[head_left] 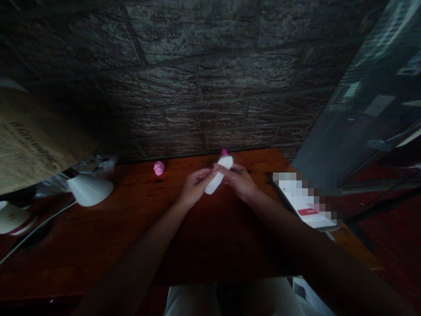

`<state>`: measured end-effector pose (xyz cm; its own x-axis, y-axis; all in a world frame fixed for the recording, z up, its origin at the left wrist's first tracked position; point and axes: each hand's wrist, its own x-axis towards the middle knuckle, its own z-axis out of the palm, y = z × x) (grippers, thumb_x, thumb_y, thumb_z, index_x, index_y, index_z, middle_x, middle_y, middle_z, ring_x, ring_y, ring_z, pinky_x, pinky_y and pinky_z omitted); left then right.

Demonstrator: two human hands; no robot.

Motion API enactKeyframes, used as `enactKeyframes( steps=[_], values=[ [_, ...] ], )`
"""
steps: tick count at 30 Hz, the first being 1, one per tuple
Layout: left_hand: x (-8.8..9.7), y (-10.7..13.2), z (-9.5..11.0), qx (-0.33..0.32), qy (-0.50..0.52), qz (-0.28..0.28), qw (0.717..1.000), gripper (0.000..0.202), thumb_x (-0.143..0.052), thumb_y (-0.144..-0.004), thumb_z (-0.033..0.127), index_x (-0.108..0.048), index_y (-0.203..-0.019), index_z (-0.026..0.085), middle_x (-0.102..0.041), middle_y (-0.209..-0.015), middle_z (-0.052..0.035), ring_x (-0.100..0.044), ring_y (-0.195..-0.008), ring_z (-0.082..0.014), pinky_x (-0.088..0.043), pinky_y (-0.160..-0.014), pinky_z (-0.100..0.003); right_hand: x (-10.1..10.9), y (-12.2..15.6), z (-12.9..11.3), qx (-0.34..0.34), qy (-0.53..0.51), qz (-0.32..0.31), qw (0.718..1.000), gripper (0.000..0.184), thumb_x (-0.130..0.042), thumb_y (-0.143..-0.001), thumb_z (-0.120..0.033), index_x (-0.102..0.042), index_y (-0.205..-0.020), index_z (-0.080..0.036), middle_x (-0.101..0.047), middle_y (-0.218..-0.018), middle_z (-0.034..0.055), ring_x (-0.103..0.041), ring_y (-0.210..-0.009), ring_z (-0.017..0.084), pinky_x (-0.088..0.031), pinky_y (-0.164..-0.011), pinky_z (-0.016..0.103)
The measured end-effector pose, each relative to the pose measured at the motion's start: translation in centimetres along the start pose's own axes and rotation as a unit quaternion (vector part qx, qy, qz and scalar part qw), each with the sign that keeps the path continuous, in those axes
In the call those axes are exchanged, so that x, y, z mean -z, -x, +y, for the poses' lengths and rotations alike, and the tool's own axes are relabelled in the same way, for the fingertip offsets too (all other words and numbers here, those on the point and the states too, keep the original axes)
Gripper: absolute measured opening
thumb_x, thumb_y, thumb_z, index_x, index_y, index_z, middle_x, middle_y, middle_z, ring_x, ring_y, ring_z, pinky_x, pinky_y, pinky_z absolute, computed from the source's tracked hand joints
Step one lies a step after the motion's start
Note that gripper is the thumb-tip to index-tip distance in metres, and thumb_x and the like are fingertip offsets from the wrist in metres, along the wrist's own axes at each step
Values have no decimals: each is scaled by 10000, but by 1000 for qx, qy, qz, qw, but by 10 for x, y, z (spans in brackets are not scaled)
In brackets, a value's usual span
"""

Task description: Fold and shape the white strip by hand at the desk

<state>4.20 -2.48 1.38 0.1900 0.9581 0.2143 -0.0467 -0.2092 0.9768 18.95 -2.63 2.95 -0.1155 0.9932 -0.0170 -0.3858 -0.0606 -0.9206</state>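
Observation:
Above the middle of the table, a white oblong piece [217, 177] with rounded ends, perhaps modelling clay, is held tilted between both hands. My left hand [199, 184] pinches its lower left side, thumb on top. From the other side my right hand [241, 181] grips it, with the thumb lying across its face and the other fingers behind it. A small bright pink piece [224, 152] shows just beyond the white one's upper end; whether they touch I cannot tell. Left of the hands, a crumpled pink lump [159, 168] rests on the wood.
The wooden table [138, 245] meets a dark stone-block wall [197, 87]. At left stand a brown paper bag [36, 140], a white lamp-like cone [88, 189] with a cable, and a white cup [13, 218]. A lit tablet [307, 204] lies near the right edge.

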Motion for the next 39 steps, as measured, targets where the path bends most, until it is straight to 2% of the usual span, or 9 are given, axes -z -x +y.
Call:
enactKeyframes(
  steps=[4, 9, 15, 19, 24, 29, 33, 35, 39],
  values=[
    [1, 0, -1, -5, -10, 11, 1000, 302, -744, -744, 446, -760, -865, 170, -733, -769, -27, -595, -620, -121, -434, -575, -235, -2, 2, 0, 5, 18, 1, 1000, 374, -866, -566, -424, -607, -672, -177, -529, -625, -24, -392, -554, 94, -290, -531, 274],
    [1, 0, -2, -2, 5, 14, 1000, 273, -761, -731, 422, -760, -859, 180, -738, -776, -28, -598, -623, -116, -434, -578, -234, -1, 2, -1, 11, 15, -20, 1000, 374, -863, -567, -422, -594, -665, -182, -533, -645, -12, -411, -579, 105, -302, -538, 281],
    [-1, 1, 0, 15, 13, -2, 1000, 328, -750, -735, 453, -759, -906, 173, -750, -834, -42, -624, -671, -130, -461, -622, -247, -2, 3, -2, -10, 32, -5, 999, 392, -865, -555, -435, -575, -647, -189, -496, -606, -27, -385, -558, 100, -300, -529, 280],
    [-1, 0, -1, 7, 16, 11, 1000, 340, -756, -730, 459, -756, -921, 178, -755, -845, -41, -640, -695, -136, -480, -652, -254, -3, 4, -2, -20, 25, -21, 999, 399, -871, -540, -451, -595, -661, -189, -511, -623, -21, -411, -569, 102, -322, -541, 278],
    [1, 0, -2, 6, -2, 14, 1000, 315, -741, -749, 451, -751, -904, 178, -751, -824, -44, -632, -656, -138, -471, -613, -261, -3, 3, -1, -4, 31, -30, 999, 396, -845, -574, -484, -582, -641, -196, -493, -610, -25, -397, -560, 106, -318, -533, 282],
    [0, 1, 1, 10, 3, 17, 1000, 313, -747, -739, 456, -748, -875, 174, -739, -794, -36, -616, -642, -133, -459, -604, -255, -3, 1, 1, 3, 15, -37, 999, 380, -849, -581, -467, -608, -653, -183, -504, -615, -24, -377, -545, 92, -274, -505, 267],
    [-1, 0, 2, 9, 6, 25, 1000, 325, -748, -732, 468, -744, -864, 172, -735, -803, -31, -621, -677, -145, -460, -619, -256, -1, 0, 1, 8, -16, -33, 999, 382, -848, -588, -476, -681, -764, -181, -494, -618, -41, -351, -528, 74, -240, -492, 247],
    [-1, 0, 2, 10, 10, 25, 1000, 331, -754, -724, 468, -743, -866, 169, -734, -806, -33, -619, -687, -146, -458, -630, -256, 0, 0, 1, 8, -16, -30, 999, 384, -844, -589, -488, -687, -763, -182, -504, -627, -38, -365, -537, 74, -253, -499, 244],
    [0, 0, 1, 18, 21, -8, 1000, 337, -732, -752, 473, -749, -874, 159, -729, -794, -42, -606, -678, -134, -446, -648, -253, 0, 0, -1, -7, 5, -20, 1000, 412, -853, -546, -512, -678, -728, -186, -565, -679, -9, -441, -581, 96, -306, -524, 256]
  ],
)
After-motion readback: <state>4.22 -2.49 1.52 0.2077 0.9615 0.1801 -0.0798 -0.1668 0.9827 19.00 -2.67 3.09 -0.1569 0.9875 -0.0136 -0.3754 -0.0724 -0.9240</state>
